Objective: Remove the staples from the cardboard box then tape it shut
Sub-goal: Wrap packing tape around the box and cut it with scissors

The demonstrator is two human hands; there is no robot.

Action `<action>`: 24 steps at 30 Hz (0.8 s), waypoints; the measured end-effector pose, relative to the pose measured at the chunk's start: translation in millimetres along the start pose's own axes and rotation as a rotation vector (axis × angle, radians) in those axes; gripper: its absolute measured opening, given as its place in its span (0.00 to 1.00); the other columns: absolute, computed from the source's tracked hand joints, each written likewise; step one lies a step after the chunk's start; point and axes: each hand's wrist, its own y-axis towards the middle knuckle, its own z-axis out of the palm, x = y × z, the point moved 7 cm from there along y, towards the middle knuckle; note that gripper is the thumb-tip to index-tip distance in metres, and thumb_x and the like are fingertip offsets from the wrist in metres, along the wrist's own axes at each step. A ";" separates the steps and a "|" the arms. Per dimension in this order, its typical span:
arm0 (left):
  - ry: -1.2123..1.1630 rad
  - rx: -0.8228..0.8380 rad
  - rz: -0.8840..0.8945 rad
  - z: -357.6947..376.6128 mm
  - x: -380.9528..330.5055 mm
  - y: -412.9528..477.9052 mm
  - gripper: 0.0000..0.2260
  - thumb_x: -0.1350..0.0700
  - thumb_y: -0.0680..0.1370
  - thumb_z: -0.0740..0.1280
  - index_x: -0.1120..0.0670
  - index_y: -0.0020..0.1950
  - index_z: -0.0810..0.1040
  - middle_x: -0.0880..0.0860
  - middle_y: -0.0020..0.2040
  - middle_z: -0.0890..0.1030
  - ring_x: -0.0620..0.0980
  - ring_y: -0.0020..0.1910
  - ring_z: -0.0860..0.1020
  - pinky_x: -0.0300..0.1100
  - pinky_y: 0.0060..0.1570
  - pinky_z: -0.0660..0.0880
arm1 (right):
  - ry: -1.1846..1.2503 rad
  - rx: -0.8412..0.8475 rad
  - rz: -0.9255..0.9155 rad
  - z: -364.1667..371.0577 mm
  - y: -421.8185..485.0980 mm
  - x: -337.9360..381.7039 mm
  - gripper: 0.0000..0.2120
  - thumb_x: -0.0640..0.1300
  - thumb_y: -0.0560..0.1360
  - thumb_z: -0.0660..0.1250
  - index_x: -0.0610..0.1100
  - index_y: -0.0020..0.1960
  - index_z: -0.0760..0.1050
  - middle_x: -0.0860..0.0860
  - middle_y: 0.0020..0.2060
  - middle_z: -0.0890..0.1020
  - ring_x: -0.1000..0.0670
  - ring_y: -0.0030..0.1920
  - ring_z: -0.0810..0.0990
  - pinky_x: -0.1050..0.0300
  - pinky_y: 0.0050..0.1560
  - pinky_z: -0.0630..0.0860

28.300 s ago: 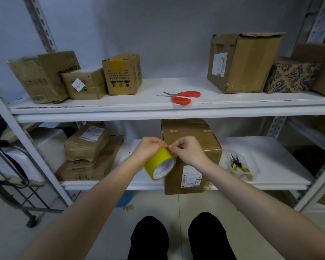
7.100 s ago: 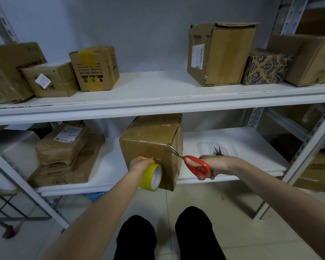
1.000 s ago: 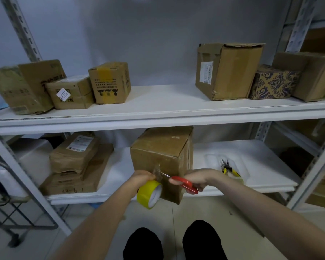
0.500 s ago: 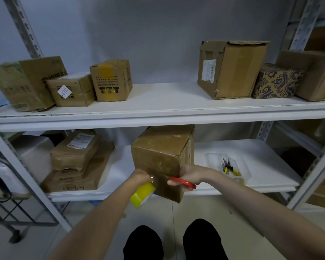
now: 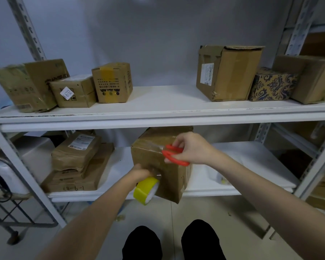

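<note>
Taping looked under way — no staples showed on the cardboard box [image 5: 158,166], which overhung the lower shelf's [image 5: 233,190] front edge. The left hand [image 5: 139,172] clasped the yellow tape roll [image 5: 145,190] against its front face; the right hand [image 5: 191,149] gripped red scissors [image 5: 174,154] near the top edge — cutting and smoothing likely remained.

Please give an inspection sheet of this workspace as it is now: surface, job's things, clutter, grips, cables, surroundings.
Surface: white lower shelf, box at its front edge.
Job's things: yellow tape roll against the box front; red scissors at the box's top edge.
Clutter: parcels stacked on the left; more boxes on the upper shelf.
Grips: left hand holds the tape roll; right hand holds the scissors.
Cables: nothing seen.
Surroundings: grey wall, tiled floor, wire cart on the left.
</note>
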 end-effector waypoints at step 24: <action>0.279 -0.174 -0.344 -79.3 103.7 1.2 0.17 0.55 0.80 0.62 0.61 0.67 0.70 0.59 0.64 0.74 0.54 0.63 0.74 0.41 0.56 0.70 | 0.549 0.289 0.320 178.0 50.9 55.2 0.19 0.53 0.70 0.75 0.37 0.39 0.77 0.44 0.26 0.78 0.48 0.25 0.76 0.57 0.31 0.73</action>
